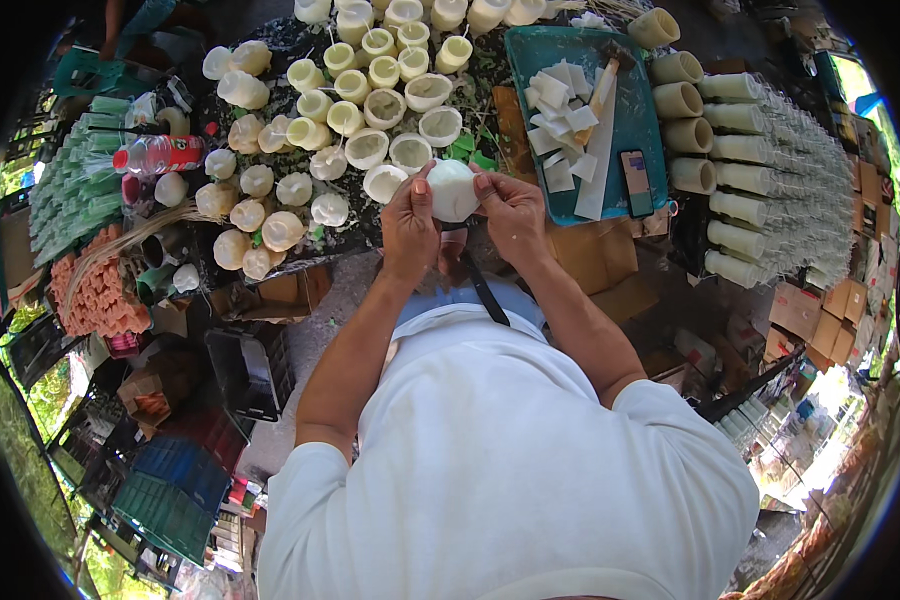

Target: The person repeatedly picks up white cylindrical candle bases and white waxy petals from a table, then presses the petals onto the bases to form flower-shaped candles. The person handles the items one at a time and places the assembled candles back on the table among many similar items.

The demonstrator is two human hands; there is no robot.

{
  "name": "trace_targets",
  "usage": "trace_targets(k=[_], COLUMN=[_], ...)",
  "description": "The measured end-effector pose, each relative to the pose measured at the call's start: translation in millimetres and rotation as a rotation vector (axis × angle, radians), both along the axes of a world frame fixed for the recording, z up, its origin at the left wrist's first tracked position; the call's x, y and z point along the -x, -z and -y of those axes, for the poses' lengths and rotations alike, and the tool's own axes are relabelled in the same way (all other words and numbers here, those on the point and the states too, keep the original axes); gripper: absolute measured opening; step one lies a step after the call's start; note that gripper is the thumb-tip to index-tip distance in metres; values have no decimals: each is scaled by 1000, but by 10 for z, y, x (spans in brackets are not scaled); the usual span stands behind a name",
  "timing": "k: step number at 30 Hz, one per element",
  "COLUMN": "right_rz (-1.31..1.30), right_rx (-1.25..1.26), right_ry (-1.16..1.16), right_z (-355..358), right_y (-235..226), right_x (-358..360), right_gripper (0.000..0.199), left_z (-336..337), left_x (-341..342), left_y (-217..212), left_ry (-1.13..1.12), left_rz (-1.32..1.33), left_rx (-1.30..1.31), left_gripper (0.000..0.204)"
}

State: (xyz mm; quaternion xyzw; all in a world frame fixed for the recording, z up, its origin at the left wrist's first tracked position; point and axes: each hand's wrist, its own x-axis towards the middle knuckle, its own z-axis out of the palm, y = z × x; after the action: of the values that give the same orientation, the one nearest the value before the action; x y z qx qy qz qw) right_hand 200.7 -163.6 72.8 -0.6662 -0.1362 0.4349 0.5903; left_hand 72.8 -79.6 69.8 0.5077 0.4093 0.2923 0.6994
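Between my two hands, over the table's near edge, is a round white wax piece [453,192]. My left hand [410,225] grips its left side, thumb on top. On the other side my right hand [514,215] pinches it between thumb and fingers. Just beyond lie several hollow wax cups [409,152] with rough, open tops. Farther back stand pale yellow wax candles [383,71], some with wicks showing. Lumpy whitish wax pieces [282,231] are spread to the left. A dark narrow strip [487,292] shows below my hands; its kind is unclear.
At the right, a teal tray [610,130] holds white wax-like sheets [560,112] and a phone [636,183]. Stacked pale cylinders [738,180] stand beyond it. A red-labelled plastic bottle [160,155] lies at the left. Crates [175,490] and cardboard boxes [598,262] sit lower down.
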Motion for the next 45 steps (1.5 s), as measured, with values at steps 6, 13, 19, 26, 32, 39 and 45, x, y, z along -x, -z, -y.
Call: trace_targets(k=[6,13,19,26,32,39,45], right_rz=[122,-105,-233,-470,-635,-136,-162], right_rx=[107,52,-59,-129,-156,-163,-58], right_ry=[130,221,166,80,-86,-54,33], right_z=[-8,-179,-283,-393,-463,-244,-379], right_y=[218,637,731,673,493,-149,-429], right_x=[18,40,2,74,-19,337,186], right_gripper=[30,29,29,29,34,76,64], left_z=[14,-68,-240,-424,-517,-524,-471], left_x=[-52,-180,-202,-99,-191,-389,-294], left_y=[182,380,402,437,156,40,-47], left_ry=[-151,-434,-442,-344,-402,-457,-315], left_rz=[-51,190,274,299,-60,-263,-187], left_rx=[75,589,718,656,290,-324,-284], left_gripper=[42,39,40,36,43,47,49])
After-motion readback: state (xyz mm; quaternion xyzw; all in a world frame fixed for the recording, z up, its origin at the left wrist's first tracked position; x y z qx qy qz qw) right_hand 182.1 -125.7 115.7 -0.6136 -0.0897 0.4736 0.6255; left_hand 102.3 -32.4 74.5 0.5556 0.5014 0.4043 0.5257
